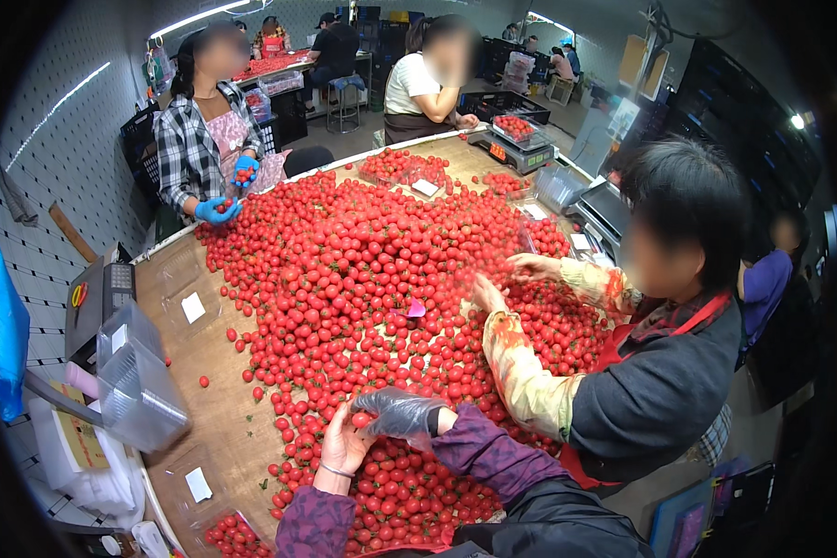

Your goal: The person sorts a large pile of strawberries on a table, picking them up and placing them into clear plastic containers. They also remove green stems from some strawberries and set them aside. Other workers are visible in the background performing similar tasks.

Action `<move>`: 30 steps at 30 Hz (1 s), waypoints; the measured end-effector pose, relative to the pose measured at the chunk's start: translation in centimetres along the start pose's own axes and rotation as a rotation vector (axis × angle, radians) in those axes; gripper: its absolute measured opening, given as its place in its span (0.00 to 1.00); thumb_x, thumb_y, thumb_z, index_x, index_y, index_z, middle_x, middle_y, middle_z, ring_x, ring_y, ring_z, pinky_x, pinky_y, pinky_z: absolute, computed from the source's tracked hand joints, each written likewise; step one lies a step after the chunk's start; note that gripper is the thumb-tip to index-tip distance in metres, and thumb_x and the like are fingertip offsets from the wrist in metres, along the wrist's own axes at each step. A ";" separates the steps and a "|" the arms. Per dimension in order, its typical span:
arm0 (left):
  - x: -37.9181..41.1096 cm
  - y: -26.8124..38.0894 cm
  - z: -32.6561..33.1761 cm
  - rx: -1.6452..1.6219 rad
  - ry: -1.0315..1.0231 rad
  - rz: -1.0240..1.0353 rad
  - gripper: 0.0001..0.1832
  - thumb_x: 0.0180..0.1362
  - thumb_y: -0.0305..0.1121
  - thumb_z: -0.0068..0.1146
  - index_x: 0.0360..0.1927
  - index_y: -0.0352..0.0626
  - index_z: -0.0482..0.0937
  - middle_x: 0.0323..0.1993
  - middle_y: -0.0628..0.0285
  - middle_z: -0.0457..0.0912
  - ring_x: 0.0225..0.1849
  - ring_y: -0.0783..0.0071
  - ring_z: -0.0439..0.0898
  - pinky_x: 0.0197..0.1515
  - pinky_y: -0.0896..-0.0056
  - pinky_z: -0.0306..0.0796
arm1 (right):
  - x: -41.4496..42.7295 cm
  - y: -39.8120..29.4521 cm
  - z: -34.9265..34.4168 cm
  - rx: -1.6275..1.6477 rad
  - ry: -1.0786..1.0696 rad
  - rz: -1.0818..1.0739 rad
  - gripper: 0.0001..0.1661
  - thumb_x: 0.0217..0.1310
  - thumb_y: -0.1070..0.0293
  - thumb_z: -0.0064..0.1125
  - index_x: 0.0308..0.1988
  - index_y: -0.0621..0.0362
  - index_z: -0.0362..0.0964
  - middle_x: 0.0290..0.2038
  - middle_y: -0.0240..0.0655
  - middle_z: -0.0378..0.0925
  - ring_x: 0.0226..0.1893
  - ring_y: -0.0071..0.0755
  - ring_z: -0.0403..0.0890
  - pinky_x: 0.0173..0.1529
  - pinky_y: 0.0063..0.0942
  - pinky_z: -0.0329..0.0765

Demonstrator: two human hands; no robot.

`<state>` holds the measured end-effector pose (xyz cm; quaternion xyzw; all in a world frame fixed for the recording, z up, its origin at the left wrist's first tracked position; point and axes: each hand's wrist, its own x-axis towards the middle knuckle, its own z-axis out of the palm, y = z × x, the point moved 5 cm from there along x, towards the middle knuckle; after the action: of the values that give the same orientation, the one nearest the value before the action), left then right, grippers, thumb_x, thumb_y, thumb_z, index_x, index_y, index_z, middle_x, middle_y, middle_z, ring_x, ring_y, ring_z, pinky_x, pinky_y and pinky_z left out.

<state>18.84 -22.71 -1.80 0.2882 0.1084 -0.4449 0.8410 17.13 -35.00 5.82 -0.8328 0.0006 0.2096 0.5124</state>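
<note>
A broad heap of red cherry tomatoes (363,258), some with green stems, covers most of the wooden tabletop (216,411). My left hand (343,446), bare and wearing a metal bangle, is cupped low over the near tomatoes with a cherry tomato (361,420) at its fingers. Just to its right, my right hand (399,416) wears a clear plastic glove. Its fingers reach over toward the left hand, and their undersides are hidden, so I cannot tell whether it holds anything. Close to my left forearm, a clear plastic box (236,536) holds tomatoes.
At right, a co-worker's hands (492,293) reach into the heap. Another person's blue-gloved hands (217,209) hold tomatoes at far left. Stacked clear boxes (139,390) stand along the left edge. A weighing scale (519,150) sits at the back. A pink petal-like piece (416,308) lies on the tomatoes.
</note>
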 end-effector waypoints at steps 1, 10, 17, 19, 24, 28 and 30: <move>0.2 0.0 -0.4 -0.011 0.002 -0.006 0.18 0.66 0.47 0.48 0.51 0.47 0.76 0.49 0.62 0.80 0.48 0.64 0.80 0.48 0.60 0.77 | 0.1 -0.1 0.1 -0.013 -0.009 -0.002 0.31 0.49 0.63 0.66 0.54 0.57 0.71 0.47 0.45 0.78 0.50 0.43 0.78 0.53 0.35 0.71; -0.3 0.1 -0.9 -0.010 0.072 -0.048 0.10 0.64 0.42 0.54 0.43 0.51 0.79 0.42 0.70 0.81 0.44 0.71 0.79 0.42 0.67 0.75 | -1.1 -3.1 -1.4 0.125 0.057 0.075 0.21 0.55 0.64 0.66 0.48 0.58 0.74 0.37 0.35 0.78 0.39 0.28 0.78 0.44 0.27 0.73; 0.1 -1.0 -1.4 -0.009 0.029 -0.089 0.12 0.66 0.36 0.51 0.52 0.51 0.73 0.25 0.69 0.69 0.23 0.78 0.66 0.28 0.75 0.62 | -0.7 -0.6 -2.9 0.979 0.330 0.054 0.14 0.65 0.59 0.57 0.46 0.55 0.75 0.35 0.24 0.76 0.31 0.14 0.71 0.34 0.17 0.68; 0.3 -1.8 -1.6 -0.077 0.012 -0.132 0.12 0.66 0.36 0.50 0.51 0.50 0.73 0.24 0.69 0.69 0.22 0.79 0.65 0.27 0.76 0.61 | 0.3 0.9 -2.4 1.008 0.400 -0.016 0.15 0.65 0.59 0.57 0.47 0.55 0.75 0.35 0.23 0.76 0.31 0.15 0.71 0.34 0.17 0.68; -0.8 -1.7 1.5 -0.099 -0.116 -0.081 0.20 0.69 0.50 0.41 0.53 0.48 0.71 0.52 0.61 0.76 0.54 0.62 0.76 0.53 0.53 0.74 | 1.2 0.5 -1.0 0.804 0.589 -0.149 0.16 0.62 0.64 0.62 0.47 0.56 0.72 0.35 0.25 0.75 0.32 0.16 0.73 0.34 0.18 0.71; -0.2 -2.9 0.9 -0.158 -0.059 -0.080 0.24 0.70 0.50 0.38 0.66 0.54 0.62 0.65 0.60 0.65 0.64 0.57 0.67 0.61 0.46 0.66 | 0.9 -0.1 0.7 1.047 0.519 -0.158 0.18 0.59 0.67 0.63 0.48 0.56 0.70 0.34 0.29 0.77 0.26 0.18 0.75 0.27 0.20 0.73; -0.3 -2.9 -2.1 -0.297 -0.187 -0.130 0.19 0.69 0.48 0.45 0.57 0.52 0.73 0.54 0.61 0.76 0.52 0.62 0.78 0.43 0.62 0.78 | 0.8 -0.4 0.6 1.235 0.508 -0.083 0.16 0.60 0.68 0.61 0.47 0.57 0.70 0.34 0.31 0.78 0.24 0.20 0.75 0.25 0.20 0.73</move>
<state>16.44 -22.54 -4.54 0.1108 0.1126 -0.5023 0.8501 17.75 -34.15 5.60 -0.4091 0.2089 -0.0517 0.8867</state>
